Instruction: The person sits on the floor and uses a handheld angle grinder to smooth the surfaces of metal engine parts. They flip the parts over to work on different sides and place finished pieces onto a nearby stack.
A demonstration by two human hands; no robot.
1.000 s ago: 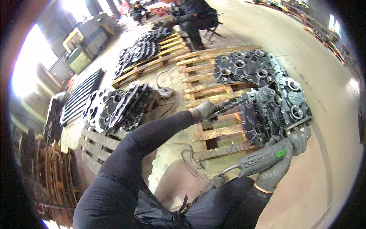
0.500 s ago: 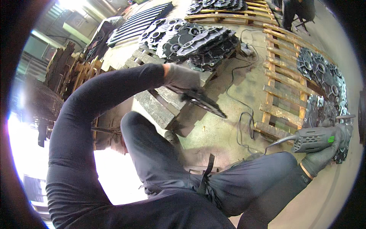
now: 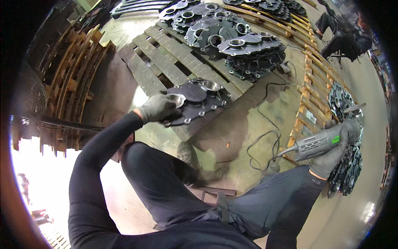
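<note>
A grey work glove covers my left hand (image 3: 159, 107), whose fingers are closed on the rim of a round hole in a dark cast-metal cover (image 3: 199, 106). The cover is broad side up at the near end of a grey wooden pallet (image 3: 143, 70); I cannot tell whether it rests fully on the slats. At the right, my gloved right hand (image 3: 329, 161) is wrapped round the body of a grey angle grinder (image 3: 317, 144). The grinder's disc end points away to the right, near other castings, and its cord leaves the rear.
Stacked castings (image 3: 253, 45) fill the far part of the grey pallet. A yellowish pallet (image 3: 309, 95) lies right, with more castings (image 3: 348, 170) beyond the grinder. A power cord (image 3: 259, 108) loops over the floor. Pallets (image 3: 68, 83) stand left. Another person (image 3: 348, 37) sits far right.
My left hand has come down and left with the casting, turning it from a tilted, edge-on position to broad side up by the pallet's near end. The grinder has moved slightly left. The view has shifted.
</note>
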